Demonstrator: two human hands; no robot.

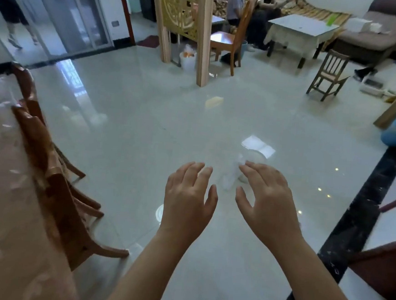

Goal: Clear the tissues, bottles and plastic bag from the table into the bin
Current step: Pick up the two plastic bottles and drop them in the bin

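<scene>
both hands hover palm-down over a wide, glossy pale tile floor (135, 121) with much open room ahead. the left hand (188, 196) and right hand (266, 200) each show a loose, spread grip, holding nothing. between them and just beyond the right fingertips, a crumpled, blurred white tissue (232, 173) is seen against the floor beside a small round white bin (254, 158). the bench (2, 181), under a shiny flowered cover, runs along the left edge, wooden chairs (56, 186) tucked against it.
</scene>
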